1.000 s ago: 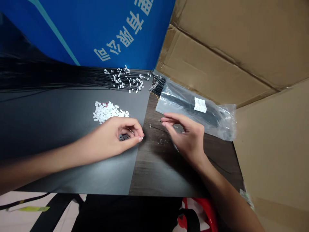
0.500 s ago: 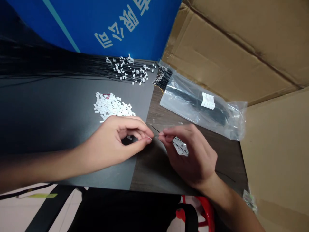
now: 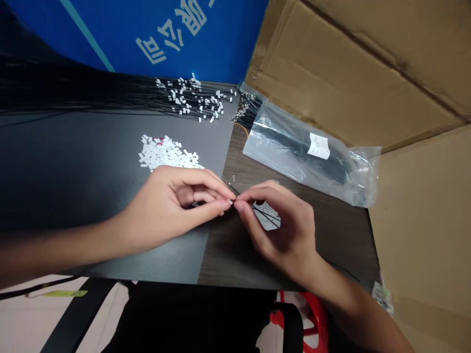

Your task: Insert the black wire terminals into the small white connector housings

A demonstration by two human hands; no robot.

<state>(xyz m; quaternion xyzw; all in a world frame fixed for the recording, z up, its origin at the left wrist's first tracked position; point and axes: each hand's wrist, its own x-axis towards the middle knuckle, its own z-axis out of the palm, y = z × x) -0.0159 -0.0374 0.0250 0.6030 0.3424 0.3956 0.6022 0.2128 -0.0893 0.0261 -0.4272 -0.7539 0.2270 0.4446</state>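
Note:
My left hand (image 3: 176, 208) pinches a tiny white connector (image 3: 230, 201) between thumb and forefinger, just above the table edge of the black mat (image 3: 73, 166). My right hand (image 3: 283, 230) pinches the end of thin black wires (image 3: 265, 214) and holds it against that connector, fingertips of both hands touching. A heap of small white connectors (image 3: 165, 153) lies just behind my left hand.
A bundle of black wires with white connectors fitted (image 3: 191, 100) stretches across the back of the mat. A clear plastic bag of black wires (image 3: 309, 154) lies at the right on the dark wooden table (image 3: 235, 255). Cardboard walls (image 3: 349, 73) and a blue panel (image 3: 165, 34) stand behind.
My left hand lifted off the mat with a connector. My right hand picked up wires and moved left until the wire end met the connector.

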